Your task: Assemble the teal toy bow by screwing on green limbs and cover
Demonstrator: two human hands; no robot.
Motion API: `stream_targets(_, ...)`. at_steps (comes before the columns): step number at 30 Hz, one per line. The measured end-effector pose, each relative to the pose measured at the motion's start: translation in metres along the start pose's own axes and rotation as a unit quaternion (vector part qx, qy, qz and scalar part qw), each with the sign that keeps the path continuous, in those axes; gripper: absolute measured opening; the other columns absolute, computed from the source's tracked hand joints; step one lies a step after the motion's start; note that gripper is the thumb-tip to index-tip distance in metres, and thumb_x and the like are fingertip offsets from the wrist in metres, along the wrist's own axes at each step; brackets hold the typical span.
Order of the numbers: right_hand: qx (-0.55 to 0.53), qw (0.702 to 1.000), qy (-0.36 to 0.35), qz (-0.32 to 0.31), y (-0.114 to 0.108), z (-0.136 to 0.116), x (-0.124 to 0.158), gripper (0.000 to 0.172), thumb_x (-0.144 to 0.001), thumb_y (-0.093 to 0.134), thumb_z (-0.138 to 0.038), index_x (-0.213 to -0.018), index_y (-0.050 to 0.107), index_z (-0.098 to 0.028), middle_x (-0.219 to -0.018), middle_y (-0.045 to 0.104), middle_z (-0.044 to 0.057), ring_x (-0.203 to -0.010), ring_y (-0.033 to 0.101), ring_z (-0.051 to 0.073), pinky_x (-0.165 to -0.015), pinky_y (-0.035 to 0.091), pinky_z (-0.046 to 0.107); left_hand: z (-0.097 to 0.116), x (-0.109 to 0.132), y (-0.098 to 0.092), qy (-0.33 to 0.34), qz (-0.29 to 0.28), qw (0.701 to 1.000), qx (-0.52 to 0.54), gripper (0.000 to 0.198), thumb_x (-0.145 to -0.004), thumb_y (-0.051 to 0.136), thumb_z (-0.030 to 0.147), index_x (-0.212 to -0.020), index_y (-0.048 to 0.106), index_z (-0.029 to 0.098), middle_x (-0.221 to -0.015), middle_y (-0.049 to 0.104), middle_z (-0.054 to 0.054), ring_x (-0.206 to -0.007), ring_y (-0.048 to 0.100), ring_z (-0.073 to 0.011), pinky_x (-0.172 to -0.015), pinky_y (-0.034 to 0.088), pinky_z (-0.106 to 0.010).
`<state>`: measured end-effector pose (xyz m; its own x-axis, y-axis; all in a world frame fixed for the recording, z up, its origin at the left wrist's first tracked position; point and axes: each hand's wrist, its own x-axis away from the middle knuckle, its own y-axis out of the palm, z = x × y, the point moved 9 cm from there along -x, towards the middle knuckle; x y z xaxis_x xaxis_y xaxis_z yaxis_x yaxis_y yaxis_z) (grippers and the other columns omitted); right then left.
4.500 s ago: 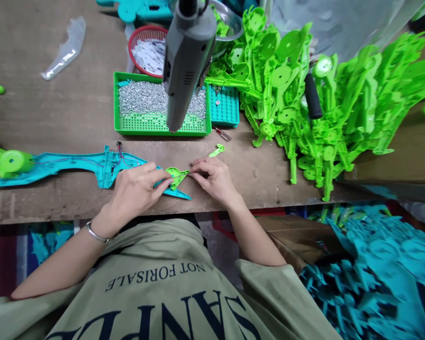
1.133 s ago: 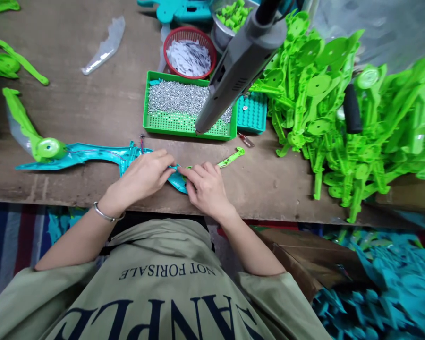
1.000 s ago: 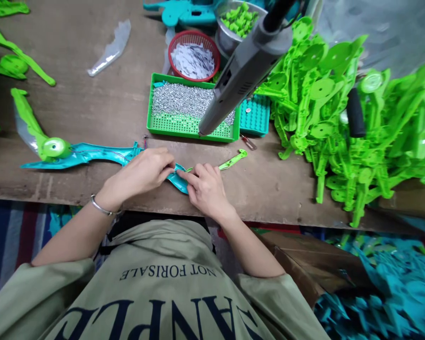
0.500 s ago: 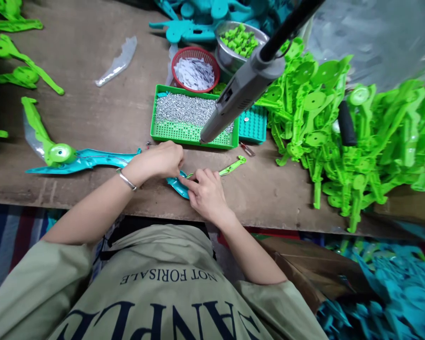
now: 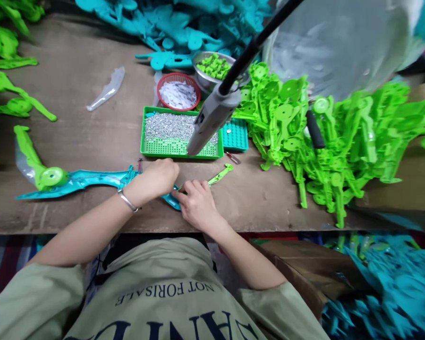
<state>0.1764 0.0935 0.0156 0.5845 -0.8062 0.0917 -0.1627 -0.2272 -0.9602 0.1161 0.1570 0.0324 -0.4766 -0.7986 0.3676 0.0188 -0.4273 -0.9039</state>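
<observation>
A long blue plastic shell (image 5: 95, 178) lies on the table with thin wires along it and a green arm (image 5: 51, 177) at its left end. My left hand (image 5: 159, 177), with a metal bangle at its wrist, is curled over the shell's right part; whatever its fingers pinch is hidden. Beside it my right hand (image 5: 198, 203) is bent over the shell's right end, index finger pressed on the blue plastic and gripping there. From under that hand a second green arm (image 5: 221, 174) sticks out to the right.
A grey electric screwdriver (image 5: 212, 118) hangs over a green basket (image 5: 180, 155) of screws. Behind stand a red basket (image 5: 198, 97) of white strips and a metal bowl (image 5: 201, 78) of green pieces. Green parts (image 5: 290, 123) are heaped right, blue parts (image 5: 177, 28) at the back. A small red-handled tool (image 5: 233, 158) lies nearby.
The camera view has tilted up, so the table sits lower and further left in the picture. Both hands stay at the shell's right end, with little visible change in their grip.
</observation>
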Motion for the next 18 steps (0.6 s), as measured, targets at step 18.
stream_targets(18, 0.045, 0.879, 0.357, 0.314, -0.216, 0.324, -0.052, 0.042, -0.085, 0.058, -0.007, -0.126, 0.055, -0.014, -0.131, 0.062, 0.018, -0.125, 0.056, 0.028, -0.107, 0.041, 0.047, 0.011, 0.043, -0.005, 0.117, 0.255, 0.960, -0.004, 0.020, -0.093, 0.054, 0.008, -0.080, 0.066, 0.017, -0.075, 0.067, -0.006, -0.071, 0.068, -0.0246, -0.063, 0.049, -0.035)
